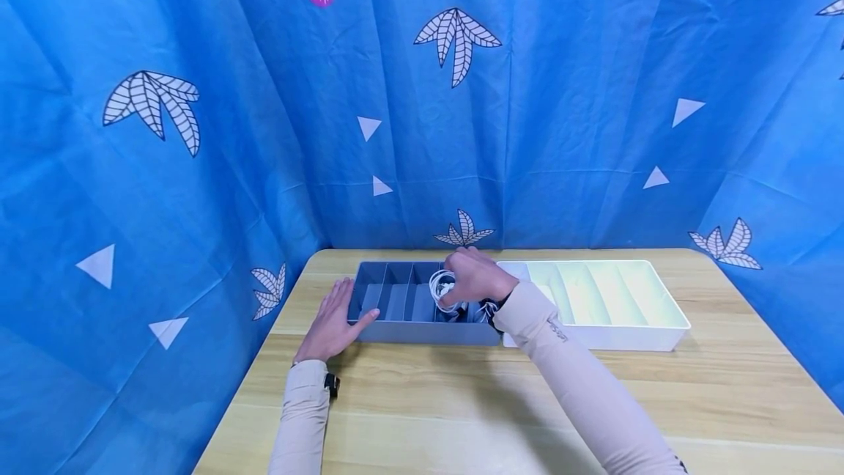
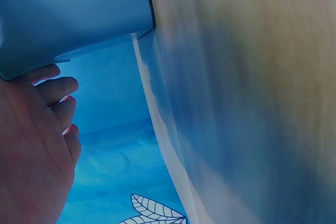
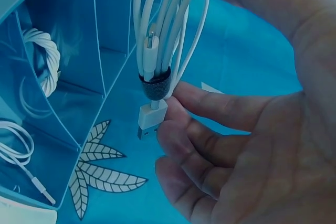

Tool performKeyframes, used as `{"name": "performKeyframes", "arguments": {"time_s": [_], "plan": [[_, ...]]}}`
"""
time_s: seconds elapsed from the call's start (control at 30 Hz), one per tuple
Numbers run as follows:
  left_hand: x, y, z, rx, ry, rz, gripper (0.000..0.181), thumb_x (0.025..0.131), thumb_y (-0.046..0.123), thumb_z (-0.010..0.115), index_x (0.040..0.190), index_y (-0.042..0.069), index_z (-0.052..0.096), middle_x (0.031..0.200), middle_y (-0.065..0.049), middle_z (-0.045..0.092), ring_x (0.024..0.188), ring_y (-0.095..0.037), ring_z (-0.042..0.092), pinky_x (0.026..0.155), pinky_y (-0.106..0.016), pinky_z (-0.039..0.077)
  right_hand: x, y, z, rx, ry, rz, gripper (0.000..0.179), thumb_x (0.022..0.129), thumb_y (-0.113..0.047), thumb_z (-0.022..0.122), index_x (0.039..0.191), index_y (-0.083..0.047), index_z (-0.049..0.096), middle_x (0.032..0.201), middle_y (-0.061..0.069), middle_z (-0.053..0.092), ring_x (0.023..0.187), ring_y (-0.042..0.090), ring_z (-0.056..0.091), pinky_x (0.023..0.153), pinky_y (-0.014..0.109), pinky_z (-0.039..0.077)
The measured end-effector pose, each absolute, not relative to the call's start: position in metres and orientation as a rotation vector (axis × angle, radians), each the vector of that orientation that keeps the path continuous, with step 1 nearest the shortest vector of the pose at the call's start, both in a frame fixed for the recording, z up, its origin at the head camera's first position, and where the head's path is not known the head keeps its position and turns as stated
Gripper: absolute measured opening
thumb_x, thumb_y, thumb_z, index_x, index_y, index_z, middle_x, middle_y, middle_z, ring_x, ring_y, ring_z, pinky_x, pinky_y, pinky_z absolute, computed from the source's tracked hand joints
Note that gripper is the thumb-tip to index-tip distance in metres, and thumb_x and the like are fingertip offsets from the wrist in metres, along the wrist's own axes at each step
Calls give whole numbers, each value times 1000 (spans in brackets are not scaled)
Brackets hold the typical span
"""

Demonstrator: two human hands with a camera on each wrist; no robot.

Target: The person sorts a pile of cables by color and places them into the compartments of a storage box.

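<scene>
My right hand is above the grey-blue divided box and pinches a coiled white USB cable. A black tie binds the cable, with its USB plug hanging below. In the right wrist view, a twisted white cable coil and a thinner white cable lie in separate compartments. At the box's left end, my left hand rests against the wall, its fingers extended and thumb by the front edge. The left wrist view shows its fingers touching the box.
A white divided box stands just right of the grey-blue one on the wooden table. Blue patterned curtain hangs behind the table and along its sides. Thin upright dividers split both boxes into several compartments.
</scene>
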State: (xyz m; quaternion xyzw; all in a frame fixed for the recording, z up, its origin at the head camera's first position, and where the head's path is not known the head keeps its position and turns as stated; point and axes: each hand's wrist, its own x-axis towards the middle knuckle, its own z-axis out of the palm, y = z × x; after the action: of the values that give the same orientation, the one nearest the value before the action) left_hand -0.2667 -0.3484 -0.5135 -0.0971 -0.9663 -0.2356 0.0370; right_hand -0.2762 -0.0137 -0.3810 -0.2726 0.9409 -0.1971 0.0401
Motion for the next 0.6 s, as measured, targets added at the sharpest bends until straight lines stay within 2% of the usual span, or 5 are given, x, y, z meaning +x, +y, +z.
{"name": "performKeyframes", "arguments": {"time_s": [0.23,0.43,0.5,0.6], "plan": [[-264,-348,-512,-290,-2969,-721,107,95,78,46,166,6,14,176,-11,9,164,-35,4,132,-59,9,-278,-20,-384,-801,2879,-614,62,73,-36,93,62,-17,34,63,-6,23,61,15,29,58,27,23],[-262,-347,-512,-284,-2972,-712,106,95,78,46,167,6,13,176,-12,10,164,-36,6,132,-61,10,-280,-26,-387,-801,2886,-567,58,74,-38,93,62,-15,40,64,-6,26,67,16,33,67,29,26],[-262,-347,-512,-280,-2972,-715,106,95,77,47,166,6,14,176,-13,10,164,-37,7,132,-61,10,-280,-28,-387,-804,2887,-551,56,74,-39,92,63,-13,44,66,-5,29,69,17,36,69,29,27],[-262,-346,-512,-280,-2971,-704,107,95,78,47,166,5,14,175,-16,12,163,-39,7,131,-63,10,-280,-30,-388,-781,2879,-545,51,74,-39,92,66,-12,50,72,-4,43,76,19,43,71,30,34]]}}
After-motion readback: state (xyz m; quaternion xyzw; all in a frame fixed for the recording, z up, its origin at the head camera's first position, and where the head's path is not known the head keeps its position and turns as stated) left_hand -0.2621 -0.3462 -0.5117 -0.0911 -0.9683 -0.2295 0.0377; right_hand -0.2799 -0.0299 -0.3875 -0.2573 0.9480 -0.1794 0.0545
